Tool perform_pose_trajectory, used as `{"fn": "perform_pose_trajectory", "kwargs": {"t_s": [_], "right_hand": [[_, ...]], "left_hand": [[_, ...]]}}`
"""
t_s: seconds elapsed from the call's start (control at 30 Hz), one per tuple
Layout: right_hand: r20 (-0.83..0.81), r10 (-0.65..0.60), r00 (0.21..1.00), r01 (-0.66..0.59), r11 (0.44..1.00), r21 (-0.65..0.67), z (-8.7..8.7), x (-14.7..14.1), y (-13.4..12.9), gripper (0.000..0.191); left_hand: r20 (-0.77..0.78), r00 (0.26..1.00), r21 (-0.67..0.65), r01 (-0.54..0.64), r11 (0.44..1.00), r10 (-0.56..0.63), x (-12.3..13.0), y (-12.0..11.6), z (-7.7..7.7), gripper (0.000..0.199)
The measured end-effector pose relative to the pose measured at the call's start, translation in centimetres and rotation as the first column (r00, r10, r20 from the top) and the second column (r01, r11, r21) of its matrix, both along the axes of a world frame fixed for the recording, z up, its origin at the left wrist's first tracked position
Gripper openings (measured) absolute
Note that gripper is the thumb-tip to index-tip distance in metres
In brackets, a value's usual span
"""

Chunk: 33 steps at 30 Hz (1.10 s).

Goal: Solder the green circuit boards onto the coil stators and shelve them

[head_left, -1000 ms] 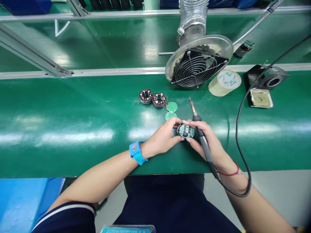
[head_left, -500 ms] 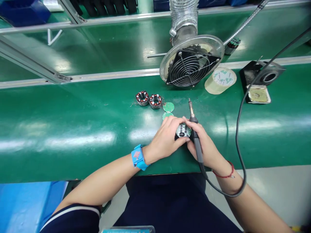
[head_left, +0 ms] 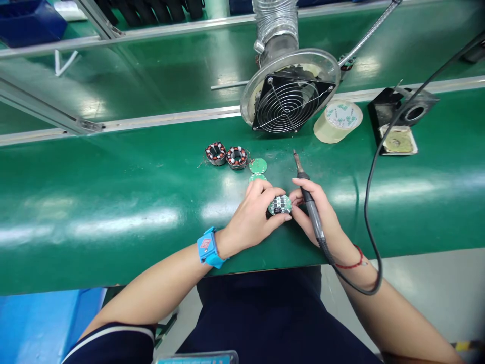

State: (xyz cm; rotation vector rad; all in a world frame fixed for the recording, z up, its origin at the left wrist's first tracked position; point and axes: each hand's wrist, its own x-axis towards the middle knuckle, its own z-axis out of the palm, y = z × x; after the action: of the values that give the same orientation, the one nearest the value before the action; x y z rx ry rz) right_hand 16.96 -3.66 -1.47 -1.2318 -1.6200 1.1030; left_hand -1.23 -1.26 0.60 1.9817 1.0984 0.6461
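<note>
My left hand (head_left: 254, 215) is closed around the edge of a round circuit board (head_left: 279, 205), whose chip-covered face points up; something dark shows beneath its rim. A soldering iron (head_left: 312, 207) lies across my right hand (head_left: 322, 215), held between thumb and fingers, with its tip pointing away from me. The right fingertips are beside the board's right edge; whether they touch it I cannot tell. Just beyond my left fingers lie two round green boards (head_left: 258, 166), the nearer one partly covered by the hand. Two wound motor stators (head_left: 237, 157) stand next to them.
A fume extractor with a fan grille (head_left: 287, 107) hangs over the back of the green bench (head_left: 125, 202). Right of it stand a tape roll (head_left: 337, 121) and a soldering iron stand (head_left: 397, 121) with a sponge tray. The iron's black cable (head_left: 369, 202) loops down on the right.
My right hand has drawn slightly away from the board with the soldering iron, and its fingers have opened a little. The board is tilted differently in my left hand. The whole view has shifted slightly.
</note>
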Motion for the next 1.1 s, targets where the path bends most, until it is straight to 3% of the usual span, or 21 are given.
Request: {"fn": "perform_pose_trajectory", "kwargs": {"t_s": [0.17,0.4,0.57,0.9,1.1], "right_hand": [[0.036,0.054,0.998,-0.053,0.998,-0.012,0.0,0.7,0.3,0.047],[0.217,0.046,0.975,-0.069,0.993,0.098,0.4,0.5,0.3,0.045],[0.213,0.040,0.976,-0.065,0.991,0.113,0.3,0.4,0.2,0.046],[0.212,0.028,0.977,-0.056,0.990,0.127,0.2,0.4,0.1,0.044],[0.209,0.032,0.977,-0.062,0.988,0.139,0.2,0.3,0.2,0.045]], "left_hand": [[-0.002,1.000,-0.003,0.000,1.000,0.000,-0.1,-0.1,0.0,0.035],[-0.033,0.999,-0.009,0.011,1.000,-0.011,-0.3,-0.1,0.6,0.033],[-0.073,0.997,0.005,0.020,1.000,-0.019,-0.5,-0.1,0.9,0.032],[0.017,1.000,0.061,0.016,0.998,-0.018,-0.4,0.0,-0.3,0.035],[-0.030,0.999,0.056,0.025,0.998,-0.023,-0.6,-0.1,0.4,0.033]]}}
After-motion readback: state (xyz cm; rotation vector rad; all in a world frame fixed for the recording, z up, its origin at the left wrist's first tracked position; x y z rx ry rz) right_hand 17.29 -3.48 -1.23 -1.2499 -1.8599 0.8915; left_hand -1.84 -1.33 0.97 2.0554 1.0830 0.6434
